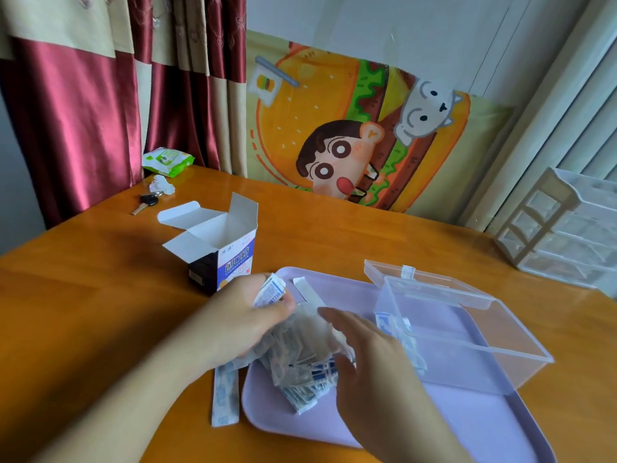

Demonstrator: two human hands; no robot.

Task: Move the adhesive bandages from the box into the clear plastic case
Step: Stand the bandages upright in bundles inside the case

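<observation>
- Bandages (300,372): most lay bunched in a clear inner bag over the lilac tray (467,426), probably so that strays would land on it; one strip (224,399) lay on the table beside the tray, and a few stood inside the clear plastic case (467,332).
- Left hand (240,319) had its fingers curled round the bag's top and a folded leaflet (271,290), seemingly steadying it.
- Right hand (370,359) hovered at the bag with fingers loosely spread, clamped on nothing visible.
- Case stood on the tray, lid hinged back, ready for filling.
- Box (220,248) stood open and looked emptied, just behind the left hand.
- Setting: orange wooden table (83,295), red curtains (66,111), cartoon cloth (350,128), drawer unit (561,228), keys (145,202), green wipes pack (167,161).
</observation>
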